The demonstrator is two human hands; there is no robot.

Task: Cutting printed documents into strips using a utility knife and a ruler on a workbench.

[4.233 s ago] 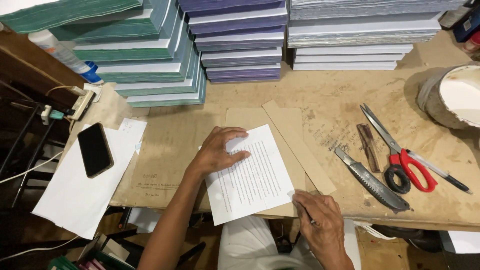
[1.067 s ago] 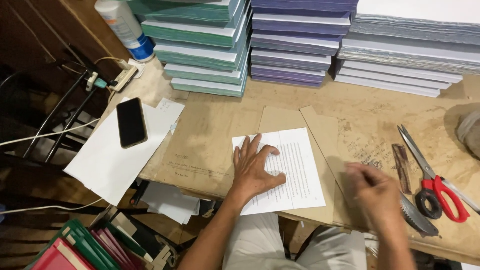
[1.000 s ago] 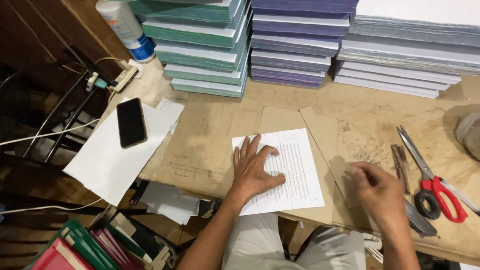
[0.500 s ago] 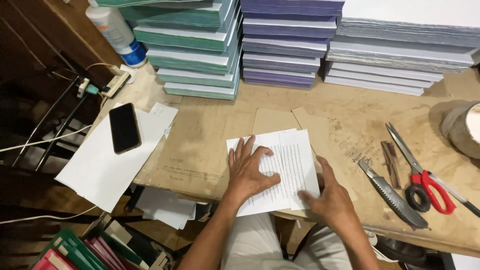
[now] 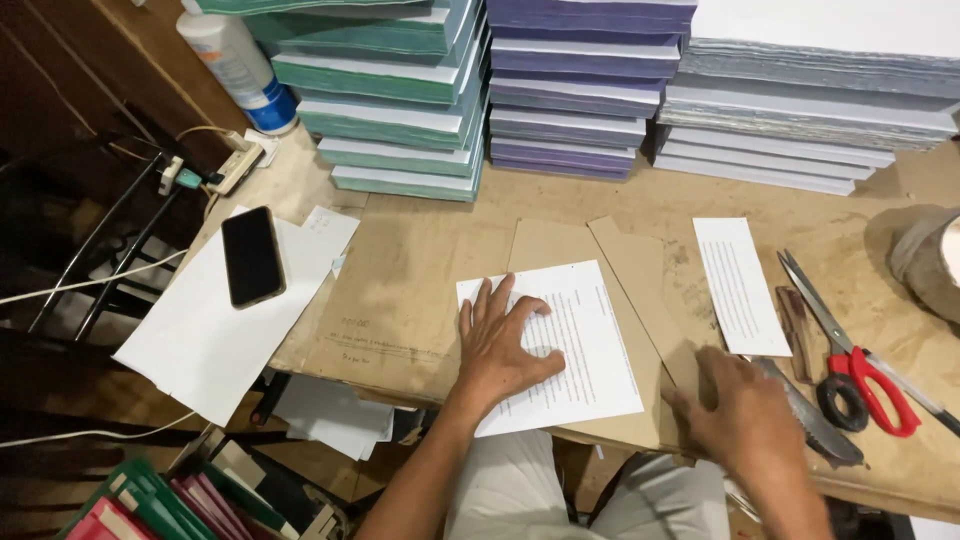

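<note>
Printed sheet (image 5: 560, 345), white, lower centre of frame, long axis running up-frame with a slight tilt, resting on brown cardboard (image 5: 420, 300). Left hand (image 5: 505, 345) lies flat and splayed on its left half, grasping nothing. Right hand (image 5: 745, 420) sits just right of the sheet, beside the utility knife (image 5: 815, 425); its grip cannot be told.

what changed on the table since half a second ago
A narrow printed strip now lies apart to the right, beside the scissors. The right hand moved right off the printed sheet toward the utility knife. The left hand stays flat on the sheet; phone unmoved.
</note>
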